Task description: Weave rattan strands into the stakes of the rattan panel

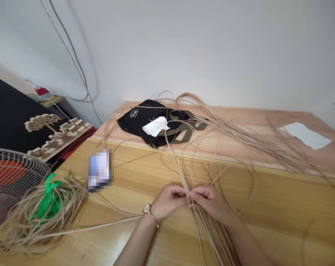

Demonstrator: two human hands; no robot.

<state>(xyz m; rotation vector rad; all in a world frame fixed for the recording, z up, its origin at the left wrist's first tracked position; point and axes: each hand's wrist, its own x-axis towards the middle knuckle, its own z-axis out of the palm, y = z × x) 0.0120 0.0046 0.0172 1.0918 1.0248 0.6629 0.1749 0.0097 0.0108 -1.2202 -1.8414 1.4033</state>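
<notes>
Thin tan rattan strands [181, 171] run between my hands, some reaching away over the table and others trailing down toward me. My left hand [167, 203], with a watch [146, 208] on its wrist, pinches the strands between thumb and fingers. Close against it, my right hand [212, 202] is closed on the same strands with thumb and forefinger. Just below the fingertips the strands cross in a small woven row [195, 207]. Part of this row is hidden by the fingers.
A coil of rattan [70, 207] tied with green plastic [49, 201] lies left, beside a fan [14, 184]. Behind are a blurred-out object [99, 170], a black bag [142, 116], white paper [156, 126], loose strands [239, 136] and another white sheet [306, 136] by the wall.
</notes>
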